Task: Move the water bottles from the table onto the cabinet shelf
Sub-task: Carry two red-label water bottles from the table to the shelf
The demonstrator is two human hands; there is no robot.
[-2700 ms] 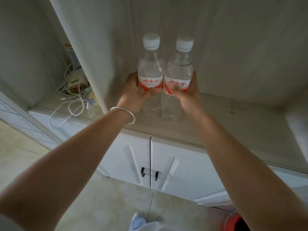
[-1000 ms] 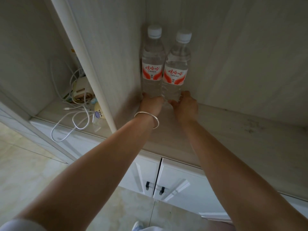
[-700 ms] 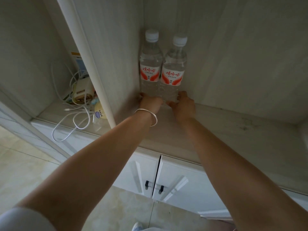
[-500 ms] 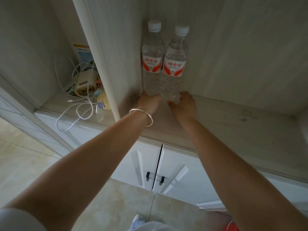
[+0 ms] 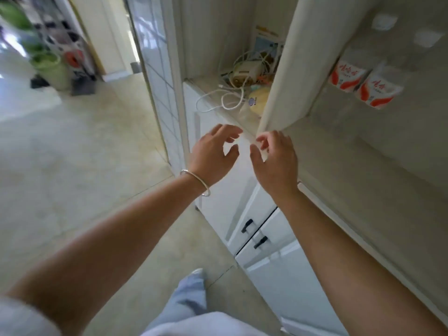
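A tangle of white cables (image 5: 225, 98) lies in the cabinet's left compartment. In front of the white cabinet doors (image 5: 244, 190), the left hand (image 5: 213, 154), a silver bangle (image 5: 196, 181) on its wrist, hangs with fingers loosely spread, holding nothing. Just beside it, the right hand (image 5: 276, 163) is equally relaxed and empty. Two clear plastic water bottles with red-and-white labels (image 5: 363, 83) stand touching, deep on the pale wooden cabinet shelf (image 5: 363, 166).

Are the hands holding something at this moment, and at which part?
Nothing is held. The left hand and right hand are both empty with loosely spread fingers, apart from the two water bottles standing on the cabinet shelf.
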